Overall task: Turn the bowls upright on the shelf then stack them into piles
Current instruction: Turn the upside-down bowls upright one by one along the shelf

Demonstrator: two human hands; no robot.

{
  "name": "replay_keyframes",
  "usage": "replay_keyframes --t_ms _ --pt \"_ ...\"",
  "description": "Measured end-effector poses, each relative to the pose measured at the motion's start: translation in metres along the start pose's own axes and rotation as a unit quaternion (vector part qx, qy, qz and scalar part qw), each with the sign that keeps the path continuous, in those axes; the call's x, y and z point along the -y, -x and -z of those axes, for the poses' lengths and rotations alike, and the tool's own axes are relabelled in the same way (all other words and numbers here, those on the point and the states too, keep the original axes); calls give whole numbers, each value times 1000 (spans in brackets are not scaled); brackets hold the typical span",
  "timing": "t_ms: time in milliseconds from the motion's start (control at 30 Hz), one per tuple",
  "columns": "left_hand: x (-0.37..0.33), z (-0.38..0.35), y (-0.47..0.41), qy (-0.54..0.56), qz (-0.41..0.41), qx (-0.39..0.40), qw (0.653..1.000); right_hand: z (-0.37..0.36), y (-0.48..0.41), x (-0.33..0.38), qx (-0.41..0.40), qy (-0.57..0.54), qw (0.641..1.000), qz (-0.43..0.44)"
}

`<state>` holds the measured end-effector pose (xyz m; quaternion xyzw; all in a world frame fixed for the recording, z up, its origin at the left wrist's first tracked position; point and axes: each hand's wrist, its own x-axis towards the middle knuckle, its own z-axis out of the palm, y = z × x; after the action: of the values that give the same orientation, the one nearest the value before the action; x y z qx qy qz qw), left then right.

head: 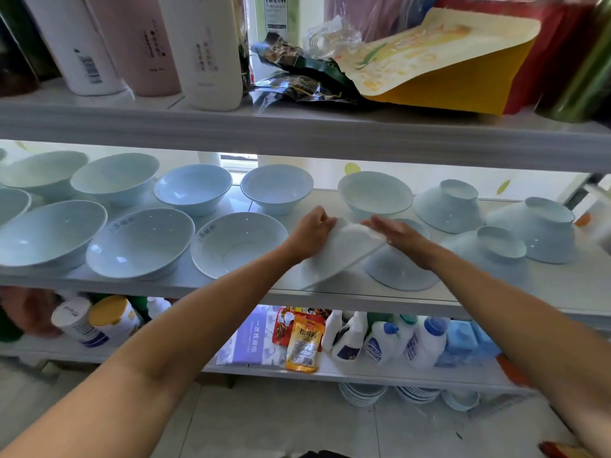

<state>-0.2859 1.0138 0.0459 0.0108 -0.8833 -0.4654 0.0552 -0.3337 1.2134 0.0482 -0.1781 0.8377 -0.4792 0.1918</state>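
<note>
Pale blue bowls fill the middle shelf (463, 300). Several stand upright on the left, among them a bowl at the front (238, 242) and one at the back (277, 186). At the right, three bowls lie upside down (446, 206) (535, 229) (489, 252), and another inverted bowl (400, 271) sits under my right wrist. Between them, a tilted bowl (337, 256) is off the shelf, blurred, its rim sloping down to the left. My left hand (310, 231) grips its upper left edge. My right hand (393, 231) lies with straight fingers against its upper right edge.
The upper shelf (297, 133) hangs close above the bowls and carries tall bottles (205, 51) and food bags (429, 67). The lower shelf holds cans, packets and spray bottles (380, 342). Stacked dishes (362, 393) sit near the floor.
</note>
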Motion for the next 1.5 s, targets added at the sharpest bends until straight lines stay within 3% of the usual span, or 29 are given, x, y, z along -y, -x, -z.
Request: replay_keyframes --t_ms 67,133,200,333,467,567,733,867,1000,1200,1367,1500 --pt "-1 5 -3 77 68 8 995 14 4 -5 56 -106 993 -21" --pt "7 8 -5 172 130 24 976 17 4 -8 75 -128 989 -23" --pt "18 8 -5 208 169 35 963 10 0 -8 37 -83 995 -39" --pt "34 4 -6 174 226 49 957 -16 -12 -2 -109 -3 992 -65" --pt "38 24 -12 348 271 6 898 -28 -21 -4 -130 61 983 -118" --pt "42 39 -18 377 236 13 895 -33 -29 -6 -136 93 976 -144" --pt "36 33 -21 192 158 36 968 -36 -46 -4 -188 115 958 -183" --pt "39 24 -19 38 66 56 996 -36 -59 -7 -268 105 931 -226" --pt "60 15 -26 -196 45 123 972 -34 -65 -15 -301 24 925 -232" --pt "74 9 -31 -314 -3 163 935 -40 -62 -16 -276 -13 950 -148" --pt "81 4 -41 -369 -56 167 913 -42 -51 -18 -268 100 954 -91" --pt "83 -8 -52 -384 -71 140 910 -31 -34 -42 -286 224 932 -13"
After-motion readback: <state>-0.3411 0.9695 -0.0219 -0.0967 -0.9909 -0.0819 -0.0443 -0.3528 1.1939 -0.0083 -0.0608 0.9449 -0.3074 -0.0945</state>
